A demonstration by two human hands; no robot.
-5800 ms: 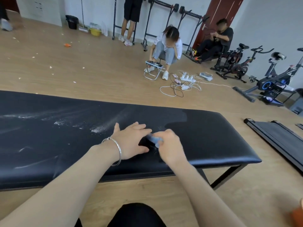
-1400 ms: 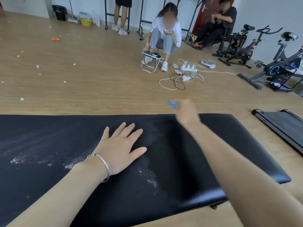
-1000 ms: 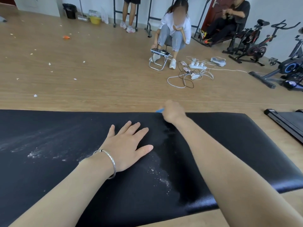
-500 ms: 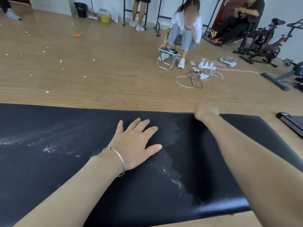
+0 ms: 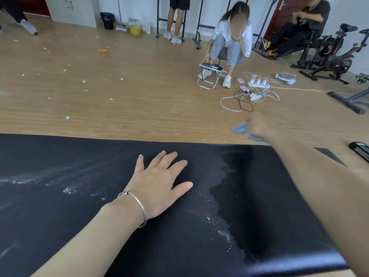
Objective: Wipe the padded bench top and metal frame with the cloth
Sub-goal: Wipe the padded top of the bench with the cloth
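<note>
**Cloth (image 5: 240,130) beyond bench top (image 5: 79,216)**

We grip the blue cloth in our blurred right hand (image 5: 259,127), just past the padded top's far edge, toward the right. Our left hand (image 5: 159,182) lies flat on the pad, fingers spread, holding nothing. White dust (image 5: 68,190) streaks the surface.

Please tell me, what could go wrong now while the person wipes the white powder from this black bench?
1. The right hand holds the blue cloth beyond the far edge of the bench top, so powder may fall on the wooden floor.
2. The left hand lies flat on the dusty part; the white powder around it could be smeared or missed.
</note>
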